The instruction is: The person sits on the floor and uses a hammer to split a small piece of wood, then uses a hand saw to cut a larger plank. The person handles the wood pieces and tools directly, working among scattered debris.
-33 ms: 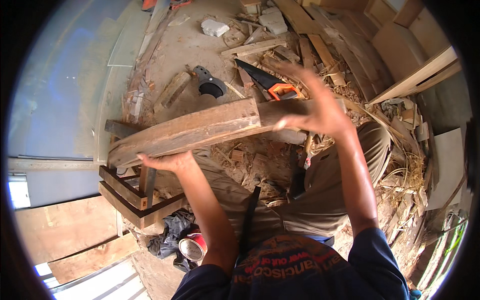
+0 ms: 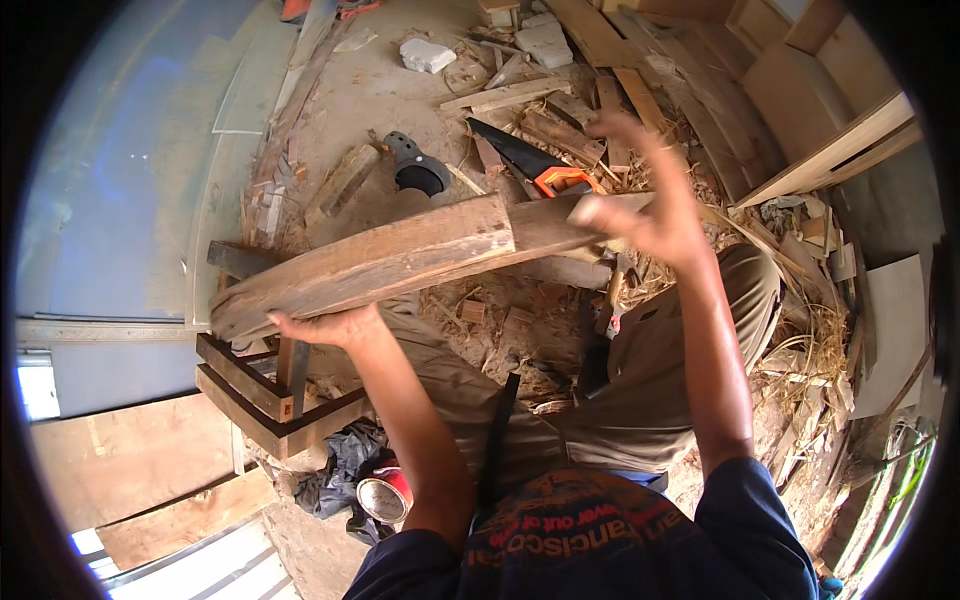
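A thick wooden beam [image 2: 370, 248] lies across my lap, its narrower stepped end to the right. My left hand [image 2: 338, 326] grips its near lower edge toward the left end; the fingers under the wood are mostly hidden. Close to the stepped end, my right hand [image 2: 655, 215] is raised with thumb and fingers spread, slightly blurred; whether the palm touches the wood I cannot tell. The beam's left end is over or against a small dark wooden frame [image 2: 243, 408]. Beyond the stepped end lies a handsaw [image 2: 515, 150] with an orange handle.
A black clog [image 2: 418, 172] and a short wood block [image 2: 343, 186] are on the floor ahead. White rubble [image 2: 427, 56] lies farther off. Offcuts and shavings cover the right side, by leaning boards [image 2: 830, 150]. A red can [image 2: 386, 494] stands near my left elbow.
The beam has shifted slightly to the left, and my left hand with it. My right hand has moved a little rightward along the stepped end, fingers still spread.
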### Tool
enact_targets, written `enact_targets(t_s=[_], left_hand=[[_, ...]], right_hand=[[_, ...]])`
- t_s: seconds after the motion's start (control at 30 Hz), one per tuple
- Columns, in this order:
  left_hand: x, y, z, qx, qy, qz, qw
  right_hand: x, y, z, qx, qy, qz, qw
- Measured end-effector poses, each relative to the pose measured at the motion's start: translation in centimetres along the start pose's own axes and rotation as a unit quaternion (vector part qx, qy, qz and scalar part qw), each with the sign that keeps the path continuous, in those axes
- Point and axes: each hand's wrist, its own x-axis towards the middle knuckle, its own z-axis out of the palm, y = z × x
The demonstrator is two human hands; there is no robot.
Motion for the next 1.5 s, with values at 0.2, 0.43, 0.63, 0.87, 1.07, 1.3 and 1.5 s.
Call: enact_targets(t_s=[0.2,0.43,0.63,0.87,1.07,1.3,1.5], left_hand=[[1.4,0.7,-0.2,0.021,0.016,0.058,0.998],[0.7,2.0,-2.9,0.055,0.072,0.057,0.994],[1.4,2.7,-4.9,0.076,0.107,0.097,0.987],[1.6,3.4,-6.9,0.098,0.14,0.094,0.981],[2.3,2.9,-5.8,0.082,0.141,0.127,0.978],[4.0,3.0,-3.3,-0.019,0.137,0.141,0.98],[5.7,4.2,-3.7,-0.063,0.057,0.149,0.985]], right_hand=[[-11.0,12.4,5.5,0.017,0.212,0.482,0.85],[-27.0,15.5,15.6,-0.336,-0.173,0.559,0.738],[-23.9,22.0,19.7,-0.231,-0.131,0.446,0.855],[-22.5,26.2,28.6,-0.255,-0.276,0.156,0.913],[-18.3,22.1,28.0,-0.223,-0.286,0.181,0.914],[-11.8,10.2,21.4,0.139,0.003,0.631,0.763],[-9.8,-8.9,7.6,0.432,0.17,0.49,0.737]])
